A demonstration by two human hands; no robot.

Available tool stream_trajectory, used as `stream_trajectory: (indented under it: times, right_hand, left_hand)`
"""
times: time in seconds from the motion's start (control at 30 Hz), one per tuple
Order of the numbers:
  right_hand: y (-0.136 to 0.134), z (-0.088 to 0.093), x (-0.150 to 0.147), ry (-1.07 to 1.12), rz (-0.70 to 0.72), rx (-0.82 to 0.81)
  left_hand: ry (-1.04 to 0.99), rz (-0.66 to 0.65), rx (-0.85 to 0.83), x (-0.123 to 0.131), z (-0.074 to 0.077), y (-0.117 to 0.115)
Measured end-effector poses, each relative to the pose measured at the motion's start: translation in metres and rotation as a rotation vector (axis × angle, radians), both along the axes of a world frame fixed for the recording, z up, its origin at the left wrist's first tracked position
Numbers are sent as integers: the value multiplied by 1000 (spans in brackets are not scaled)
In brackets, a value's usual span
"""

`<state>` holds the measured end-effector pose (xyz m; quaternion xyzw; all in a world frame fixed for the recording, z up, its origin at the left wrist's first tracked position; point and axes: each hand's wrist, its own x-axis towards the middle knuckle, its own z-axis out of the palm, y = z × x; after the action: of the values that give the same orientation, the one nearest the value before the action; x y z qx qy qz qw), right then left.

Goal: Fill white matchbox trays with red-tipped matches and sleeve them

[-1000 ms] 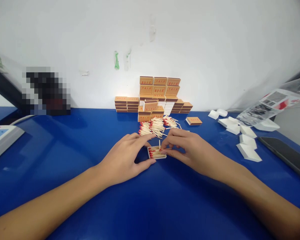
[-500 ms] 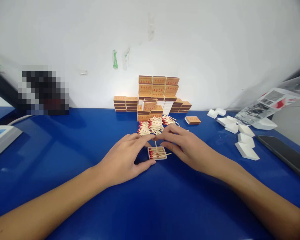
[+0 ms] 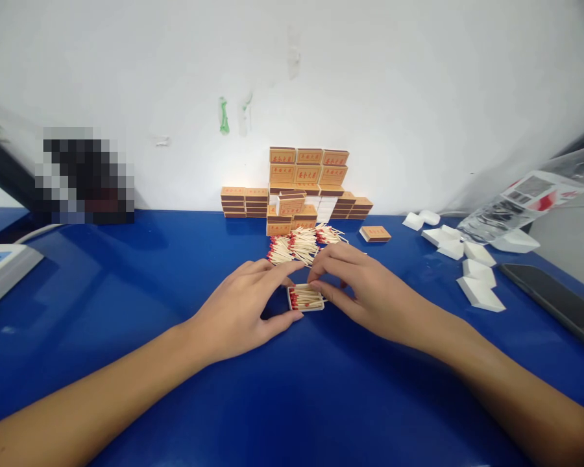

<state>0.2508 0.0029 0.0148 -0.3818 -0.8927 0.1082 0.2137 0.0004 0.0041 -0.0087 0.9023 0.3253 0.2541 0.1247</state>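
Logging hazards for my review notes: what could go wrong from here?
The right hand is at the white rectangular tray of red-tipped wooden matches and might knock some out of line.
The loose heap of wooden matches lies just beyond that hand and could get scattered.
The tilted orange cardboard matchbox behind the heap might topple if bumped.

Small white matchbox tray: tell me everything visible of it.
The small white rectangular cardboard-looking tray lies open, flat on the glossy blue table. Red-headed pale wooden matches fill much of it, heads mostly leftward. The left hand brackets its left end; the right hand is at its far right corner. Exact contact is unclear.
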Motion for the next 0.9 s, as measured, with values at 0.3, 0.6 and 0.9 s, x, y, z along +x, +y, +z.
stream_trajectory:
  times: [0.3, 0.6, 0.9]
  right_hand:
    - [-6, 11, 13, -100, -57, -182]
    - [-9, 9, 3, -31, -42, -182]
    - [-6, 6, 4, -25, -79, -140]
  left_hand:
    - [19, 27, 1, -2, 0, 0]
    - [11, 21, 12, -1, -1, 0]
    - [16, 21, 20, -1, -1, -1]
